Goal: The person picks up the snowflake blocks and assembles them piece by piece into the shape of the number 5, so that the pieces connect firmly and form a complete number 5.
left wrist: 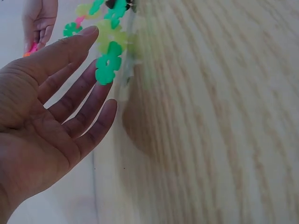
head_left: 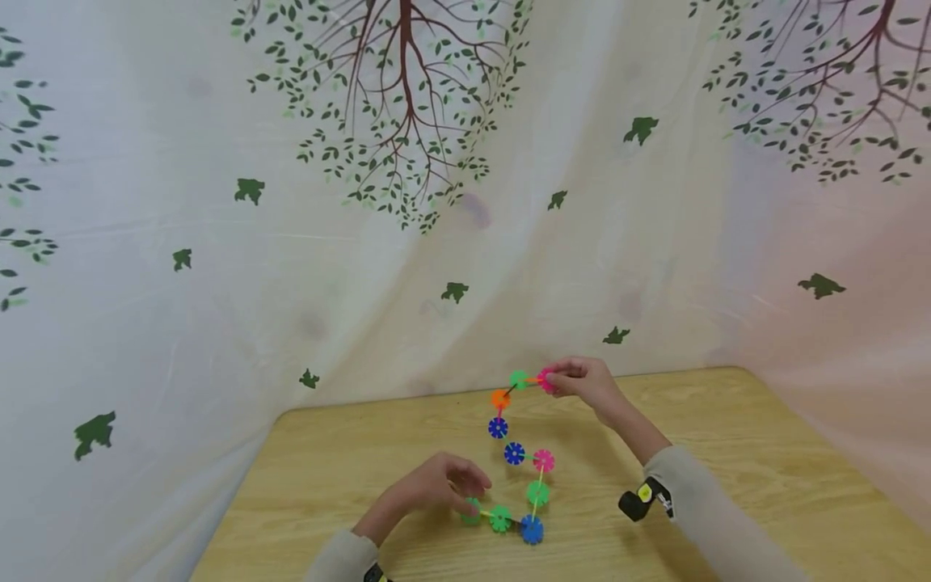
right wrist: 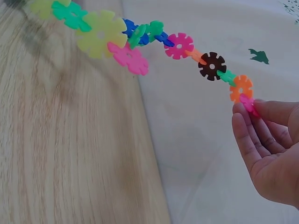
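A chain of notched plastic snowflake discs (head_left: 514,453) in several colours winds over the table in an S-like line. At its far end my right hand (head_left: 592,386) pinches a pink disc (right wrist: 247,104) between thumb and fingertips; an orange disc (right wrist: 241,87) and a black disc (right wrist: 212,66) follow it in the right wrist view. My left hand (head_left: 435,487) is by the near end, its fingers spread and loosely bent in the left wrist view. A green disc (left wrist: 108,64) lies close to its fingertips; whether they touch, I cannot tell.
The wood-grain table (head_left: 313,477) reaches back to a pale curtain (head_left: 378,307) printed with trees and green leaves. Black wrist cameras are strapped to both sleeves; the right one (head_left: 640,501) shows fully.
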